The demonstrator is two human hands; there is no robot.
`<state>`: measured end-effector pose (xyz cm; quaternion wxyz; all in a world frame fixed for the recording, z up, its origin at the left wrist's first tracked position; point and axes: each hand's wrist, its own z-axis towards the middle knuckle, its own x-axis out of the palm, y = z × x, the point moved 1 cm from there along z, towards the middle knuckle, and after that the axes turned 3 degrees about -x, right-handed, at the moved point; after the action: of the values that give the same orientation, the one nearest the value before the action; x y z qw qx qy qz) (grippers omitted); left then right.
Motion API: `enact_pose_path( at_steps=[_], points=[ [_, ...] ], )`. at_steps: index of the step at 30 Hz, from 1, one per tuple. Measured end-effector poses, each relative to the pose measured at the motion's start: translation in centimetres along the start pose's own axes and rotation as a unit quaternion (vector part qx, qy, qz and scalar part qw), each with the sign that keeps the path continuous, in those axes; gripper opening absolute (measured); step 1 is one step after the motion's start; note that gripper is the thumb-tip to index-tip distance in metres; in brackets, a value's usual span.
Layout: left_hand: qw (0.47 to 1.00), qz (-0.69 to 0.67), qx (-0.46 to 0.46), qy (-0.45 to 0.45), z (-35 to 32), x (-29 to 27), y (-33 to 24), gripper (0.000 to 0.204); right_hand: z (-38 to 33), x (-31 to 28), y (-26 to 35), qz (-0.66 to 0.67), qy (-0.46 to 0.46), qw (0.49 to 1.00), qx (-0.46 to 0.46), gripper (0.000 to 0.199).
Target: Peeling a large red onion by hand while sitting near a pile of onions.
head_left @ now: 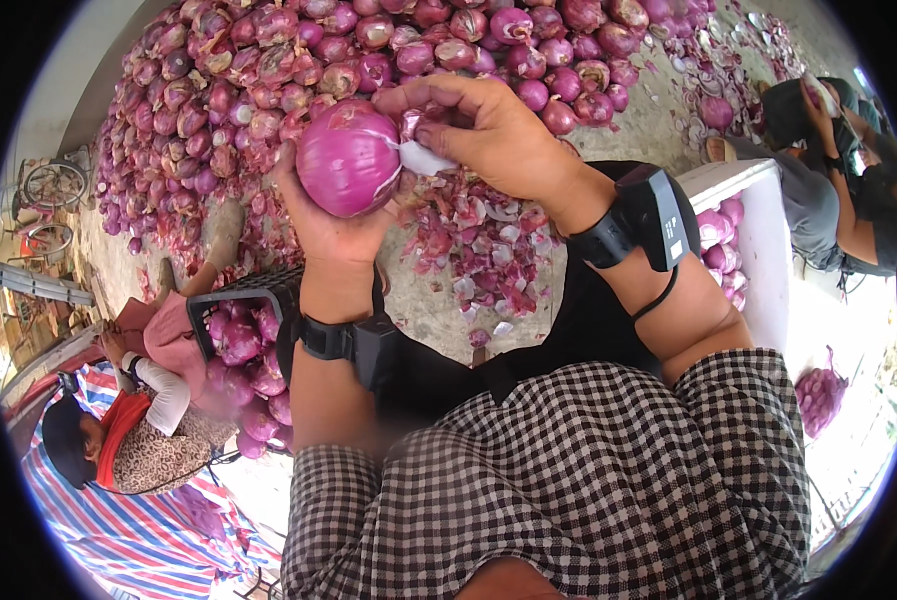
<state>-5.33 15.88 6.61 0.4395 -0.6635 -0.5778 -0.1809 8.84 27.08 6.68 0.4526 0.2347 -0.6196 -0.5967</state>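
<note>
Red onion [346, 158], single, large, glossy purple: located in front of the wearer, raised above the floor, resting in the left grip [336, 228]. Form nearly round, so a long axis is hard to tell. Left grip: cupped under the onion from the near side, thumb bent up along its left flank, carrying it. Right grip [503, 135]: to the right of the onion, thumb and fingers pinching a flap of pale skin [424, 158] at the onion's right side. Governing relation: onion lies directly left of the right fingertips and just beyond the left palm; the left hand is the nearer, in full contact, while the right meets it at the flap. Surroundings, as seen from where I stand: heap of onions [238, 110], unsorted, at the far side; loose peelings [478, 250], scattered on the floor beneath the hands; black crate [243, 290], onions inside, to the left; white box [765, 235], onions inside, to the right; one co-worker [163, 440], seated, at far left.
</note>
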Motion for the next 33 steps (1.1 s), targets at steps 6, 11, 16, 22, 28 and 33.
enact_pose_path(
  at_steps=[6, 11, 16, 22, 28, 33],
  points=[
    [0.996, -0.036, -0.056, 0.057, 0.2, -1.2, -0.3, 0.063, -0.1, -0.3, -0.6, 0.111, -0.004, 0.993, 0.041, 0.028],
    [0.992, -0.029, -0.064, 0.107, -0.4, -1.2, -0.8, 0.068, -0.4, -1.6, -1.4, 0.297, 0.117, 0.944, 0.082, 0.021],
    [0.996, 0.047, 0.044, 0.061, -0.9, -0.1, -0.9, 0.069, -0.7, -1.6, -0.6, 0.087, 0.158, 0.982, 0.055, 0.015],
    [0.948, 0.256, 0.143, 0.125, -0.8, 0.2, -1.8, 0.069, -0.7, -1.0, 0.4, -0.145, 0.074, 0.986, 0.040, 0.019],
    [0.913, 0.326, 0.225, 0.096, -0.9, 1.2, -0.8, 0.063, -0.5, -0.1, 0.0, -0.134, 0.019, 0.991, 0.008, 0.032],
    [0.870, 0.411, 0.251, 0.107, -1.1, 1.4, -0.8, 0.062, -0.6, -0.2, 0.1, -0.186, 0.014, 0.982, 0.018, 0.034]
  ],
)
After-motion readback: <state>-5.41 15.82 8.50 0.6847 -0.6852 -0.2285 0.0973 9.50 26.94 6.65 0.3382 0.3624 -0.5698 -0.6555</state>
